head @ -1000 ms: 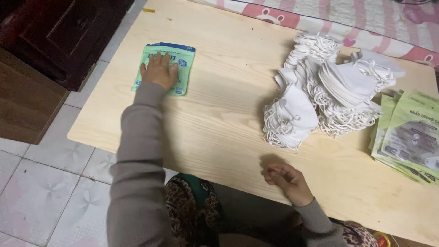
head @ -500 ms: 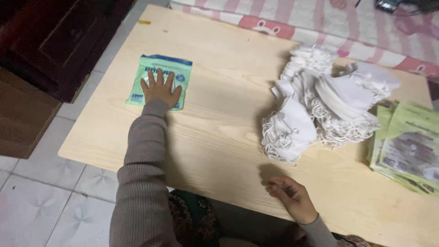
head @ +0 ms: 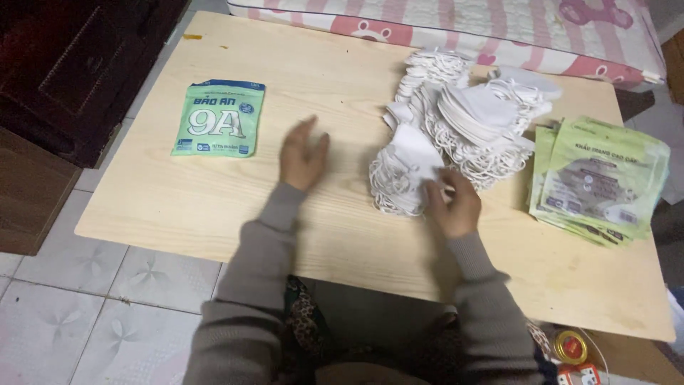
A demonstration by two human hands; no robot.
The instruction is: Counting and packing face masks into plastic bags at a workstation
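green flat pouch (head: 219, 118) far left | green packet stack (head: 598, 178) right | left hand (head: 303, 157) spread, empty | right hand (head: 451, 203) pinching white masks (head: 456, 128)

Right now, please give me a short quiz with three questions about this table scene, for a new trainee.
1. True or false: the left hand rests on the green packet.
2. What does the right hand touch?
A. the stack of green pouches
B. the pile of white masks
C. the mattress edge
3. Fill in: the single green packet lies flat on the wooden ____.

Key:
1. False; it is above the bare wood, apart from the packet.
2. B, at the near edge of the pile.
3. table
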